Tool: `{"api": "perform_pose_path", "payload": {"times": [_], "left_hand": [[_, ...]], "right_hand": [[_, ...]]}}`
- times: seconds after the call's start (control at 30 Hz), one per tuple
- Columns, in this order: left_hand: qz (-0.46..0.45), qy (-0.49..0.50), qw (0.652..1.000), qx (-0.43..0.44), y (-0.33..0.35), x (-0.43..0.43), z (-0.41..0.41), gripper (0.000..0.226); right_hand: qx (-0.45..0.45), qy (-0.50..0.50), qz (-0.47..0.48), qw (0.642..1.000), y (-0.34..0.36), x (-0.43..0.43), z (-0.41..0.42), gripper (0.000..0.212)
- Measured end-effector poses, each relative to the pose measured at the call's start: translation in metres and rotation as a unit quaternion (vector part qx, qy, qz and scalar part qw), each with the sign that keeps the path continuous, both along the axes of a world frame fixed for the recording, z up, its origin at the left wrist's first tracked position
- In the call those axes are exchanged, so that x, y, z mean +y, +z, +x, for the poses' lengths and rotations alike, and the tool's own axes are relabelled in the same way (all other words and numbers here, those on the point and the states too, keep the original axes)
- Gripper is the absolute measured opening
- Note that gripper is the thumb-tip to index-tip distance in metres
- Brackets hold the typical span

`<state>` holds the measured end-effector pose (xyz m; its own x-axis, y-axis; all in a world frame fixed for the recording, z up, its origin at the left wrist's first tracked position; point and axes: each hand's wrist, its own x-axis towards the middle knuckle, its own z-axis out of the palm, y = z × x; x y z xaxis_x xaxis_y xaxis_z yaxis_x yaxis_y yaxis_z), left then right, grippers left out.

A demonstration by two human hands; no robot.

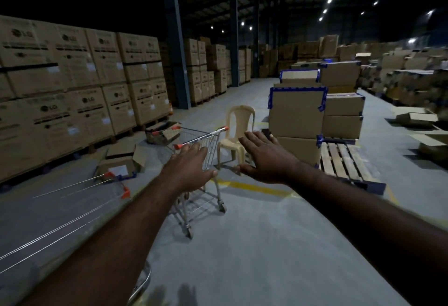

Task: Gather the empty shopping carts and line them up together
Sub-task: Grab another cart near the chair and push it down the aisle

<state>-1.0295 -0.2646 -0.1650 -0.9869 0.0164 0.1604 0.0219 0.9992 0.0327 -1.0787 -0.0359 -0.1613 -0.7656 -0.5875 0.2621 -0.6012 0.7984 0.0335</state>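
A small wire shopping cart with orange handle ends stands on the grey floor ahead of me, empty. My left hand stretches out in front of its basket, fingers straight, holding nothing. My right hand reaches forward to the right of the cart, fingers spread, also holding nothing. A second cart lies close at my lower left, its wire basket blurred and its orange corner caps showing. A third cart sits farther back by the stacked boxes, holding cardboard.
A beige plastic chair stands just behind the near cart. Taped box stacks and a wooden pallet are to the right. Tall walls of cartons line the left. Loose cardboard lies on the floor.
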Motion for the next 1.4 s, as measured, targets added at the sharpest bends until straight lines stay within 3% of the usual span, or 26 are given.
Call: {"api": "perform_pose_path", "payload": {"times": [0.43,0.83,1.07,1.27,1.4], "left_hand": [[0.020,-0.002,1.000,-0.019,-0.033,-0.096,-0.298,0.074],[0.058,0.090,0.989,-0.101,-0.097,-0.158,-0.548,0.063],[0.112,0.120,0.981,-0.101,-0.134,-0.216,-0.649,0.055],[0.191,0.113,0.968,-0.120,-0.189,-0.282,-0.736,0.031],[0.218,0.075,0.959,-0.165,-0.227,-0.312,-0.778,0.041]], "right_hand": [[-0.044,0.008,0.006,0.999,-0.034,-0.108,-0.293,0.081],[-0.097,0.070,0.046,0.992,-0.093,-0.200,-0.584,0.077],[-0.147,0.074,0.047,0.985,-0.129,-0.272,-0.694,0.069],[-0.184,0.041,0.033,0.982,-0.166,-0.338,-0.774,0.060],[-0.196,0.018,0.054,0.979,-0.185,-0.374,-0.821,0.052]]}}
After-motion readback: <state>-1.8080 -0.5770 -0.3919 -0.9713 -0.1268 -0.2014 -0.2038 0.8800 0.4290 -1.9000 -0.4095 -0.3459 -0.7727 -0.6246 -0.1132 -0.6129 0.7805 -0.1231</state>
